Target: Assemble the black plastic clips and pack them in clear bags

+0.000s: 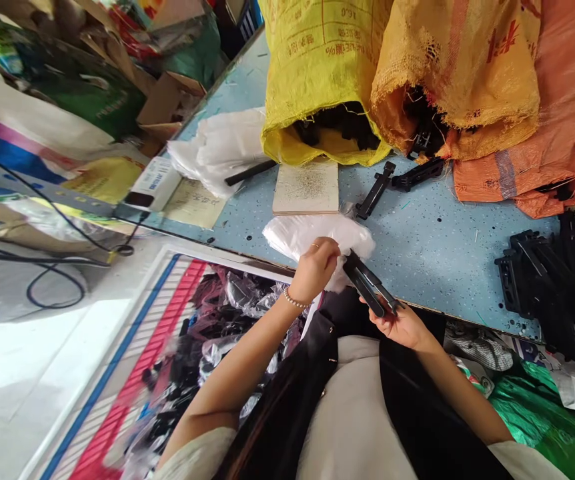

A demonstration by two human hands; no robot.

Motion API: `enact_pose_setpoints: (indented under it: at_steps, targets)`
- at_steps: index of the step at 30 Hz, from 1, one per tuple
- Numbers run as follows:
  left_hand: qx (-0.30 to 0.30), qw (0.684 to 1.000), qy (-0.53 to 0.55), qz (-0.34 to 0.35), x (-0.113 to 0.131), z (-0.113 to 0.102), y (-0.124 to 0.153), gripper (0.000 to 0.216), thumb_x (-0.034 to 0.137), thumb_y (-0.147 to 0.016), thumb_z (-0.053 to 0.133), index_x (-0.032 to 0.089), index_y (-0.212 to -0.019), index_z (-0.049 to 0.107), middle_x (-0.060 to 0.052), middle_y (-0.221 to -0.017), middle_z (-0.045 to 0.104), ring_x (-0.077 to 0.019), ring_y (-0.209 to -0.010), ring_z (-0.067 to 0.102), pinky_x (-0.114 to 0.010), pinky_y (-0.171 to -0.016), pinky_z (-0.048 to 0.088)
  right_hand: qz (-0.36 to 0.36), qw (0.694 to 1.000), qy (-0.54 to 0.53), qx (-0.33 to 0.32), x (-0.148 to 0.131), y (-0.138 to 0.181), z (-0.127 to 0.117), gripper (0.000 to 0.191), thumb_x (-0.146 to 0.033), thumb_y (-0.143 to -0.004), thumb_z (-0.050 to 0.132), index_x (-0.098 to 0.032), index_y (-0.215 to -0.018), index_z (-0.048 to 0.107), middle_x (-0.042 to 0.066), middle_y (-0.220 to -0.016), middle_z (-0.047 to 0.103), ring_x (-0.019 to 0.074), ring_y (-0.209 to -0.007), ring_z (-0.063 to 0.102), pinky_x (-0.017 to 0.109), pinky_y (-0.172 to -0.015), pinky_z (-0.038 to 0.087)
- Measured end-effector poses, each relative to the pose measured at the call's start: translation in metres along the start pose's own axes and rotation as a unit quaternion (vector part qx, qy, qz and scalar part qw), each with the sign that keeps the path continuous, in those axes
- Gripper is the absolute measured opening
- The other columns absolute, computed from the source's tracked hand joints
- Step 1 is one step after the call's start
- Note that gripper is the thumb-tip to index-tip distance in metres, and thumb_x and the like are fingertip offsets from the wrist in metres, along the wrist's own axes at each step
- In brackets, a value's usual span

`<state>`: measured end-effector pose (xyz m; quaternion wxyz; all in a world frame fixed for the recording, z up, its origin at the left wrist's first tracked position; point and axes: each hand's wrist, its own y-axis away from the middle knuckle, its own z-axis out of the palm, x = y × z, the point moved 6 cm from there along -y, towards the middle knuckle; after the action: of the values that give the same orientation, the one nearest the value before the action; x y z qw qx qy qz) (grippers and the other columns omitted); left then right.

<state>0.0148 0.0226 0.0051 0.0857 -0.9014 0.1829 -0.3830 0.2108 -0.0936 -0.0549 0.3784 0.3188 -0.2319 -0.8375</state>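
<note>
Your right fingers [383, 323] gripping a black part [365, 283], left fingers [328, 248] pinching white plastic [312, 229] near its tip, pale block [306, 190] lying beyond.

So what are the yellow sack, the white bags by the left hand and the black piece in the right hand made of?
Yellow sack: probably woven plastic, slightly shiny, with printing and soft folds.
White bags: likely thin plastic film, crinkled and translucent.
Black piece: perhaps hard plastic, smooth, with pale glints along its straight edges; metal can't be ruled out.
</note>
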Motion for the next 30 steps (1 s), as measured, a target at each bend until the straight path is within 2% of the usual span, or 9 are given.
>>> enact_pose_setpoints:
  at_steps: [3,5,9,12,17,22,24,27,30]
  targets:
    - [-0.046,0.988,-0.13,0.073,0.009,-0.001,0.005,0.029,0.003,-0.091,0.043,0.016,-0.095,0.07,-0.016,-0.123,0.067,-0.0247,-0.097,0.066,-0.043,-0.085,0.06,-0.018,1.0,0.007,0.006,0.003,-0.006,-0.003,0.019,-0.028,-0.083,0.071,-0.017,-0.098,0.072,0.009,-0.088,0.074,0.0162,-0.071,0.065,0.022,-0.047,0.046]
    - [-0.06,0.982,-0.164,0.078,0.009,-0.001,0.008,0.035,0.003,-0.091,0.042,0.015,-0.111,0.068,-0.018,-0.13,0.064,-0.0268,-0.101,0.066,-0.046,-0.088,0.06,-0.013,1.0,0.01,0.005,0.007,-0.007,-0.006,0.017,-0.028,-0.082,0.071,-0.017,-0.095,0.071,0.009,-0.091,0.074,0.0168,-0.073,0.066,0.023,-0.051,0.048]
    - [-0.044,0.989,-0.114,0.081,0.024,0.004,0.016,0.051,0.001,-0.091,0.039,0.013,-0.139,0.053,-0.019,-0.143,0.054,-0.0271,-0.126,0.06,-0.043,-0.104,0.056,-0.003,1.0,0.015,-0.019,0.009,-0.013,-0.005,0.019,-0.034,-0.084,0.071,-0.017,-0.093,0.071,0.006,-0.081,0.071,0.0153,-0.071,0.064,0.024,-0.055,0.05]
    - [-0.066,0.984,-0.069,0.149,0.057,0.015,0.032,0.059,0.002,-0.094,0.036,0.013,-0.152,0.038,-0.019,-0.148,0.05,-0.0264,-0.136,0.054,-0.04,-0.109,0.053,-0.036,0.998,0.032,-0.043,0.001,-0.024,0.002,0.028,-0.046,-0.082,0.072,-0.02,-0.092,0.071,0.004,-0.078,0.068,0.0125,-0.061,0.055,0.021,-0.046,0.044]
    - [-0.084,0.973,-0.032,0.212,0.093,0.016,0.053,0.061,0.005,-0.098,0.033,0.011,-0.158,0.021,-0.021,-0.15,0.049,-0.0256,-0.138,0.052,-0.037,-0.11,0.053,-0.222,0.944,0.221,0.107,-0.025,-0.025,0.004,0.027,-0.051,-0.08,0.072,-0.025,-0.084,0.068,0.001,-0.075,0.065,0.018,-0.071,0.059,0.029,-0.058,0.052]
    - [-0.107,0.967,0.0,0.23,0.092,0.015,0.057,0.068,0.006,-0.097,0.037,0.011,-0.16,0.011,-0.021,-0.155,0.043,-0.0239,-0.135,0.055,-0.034,-0.108,0.054,-0.25,0.933,0.214,0.143,-0.024,-0.018,0.003,0.024,-0.047,-0.08,0.073,-0.024,-0.082,0.066,0.001,-0.077,0.067,0.0184,-0.073,0.062,0.032,-0.067,0.055]
    - [-0.128,0.964,0.026,0.233,0.092,0.018,0.06,0.069,0.008,-0.095,0.041,0.007,-0.158,0.015,-0.023,-0.155,0.042,-0.0256,-0.141,0.049,-0.035,-0.11,0.052,-0.27,0.917,0.247,0.158,-0.024,-0.013,0.005,0.025,-0.048,-0.082,0.071,-0.024,-0.085,0.067,0.003,-0.085,0.071,0.0203,-0.079,0.066,0.035,-0.074,0.058]
    - [-0.147,0.964,0.035,0.221,0.094,0.017,0.064,0.054,0.018,-0.096,0.044,0.007,-0.149,0.039,-0.022,-0.143,0.055,-0.0255,-0.133,0.056,-0.035,-0.109,0.053,-0.313,0.843,0.4,0.175,-0.029,0.0,0.02,0.033,-0.045,-0.084,0.071,-0.024,-0.11,0.069,0.007,-0.118,0.072,0.0253,-0.11,0.066,0.041,-0.1,0.053]
    - [-0.142,0.974,-0.016,0.178,0.091,-0.002,0.071,0.037,0.026,-0.103,0.04,0.013,-0.132,0.057,-0.014,-0.124,0.067,-0.0181,-0.11,0.067,-0.029,-0.101,0.056,-0.271,0.819,0.496,0.097,-0.026,0.006,0.039,0.048,-0.044,-0.086,0.071,-0.025,-0.13,0.063,0.008,-0.13,0.069,0.0266,-0.117,0.066,0.042,-0.103,0.053]
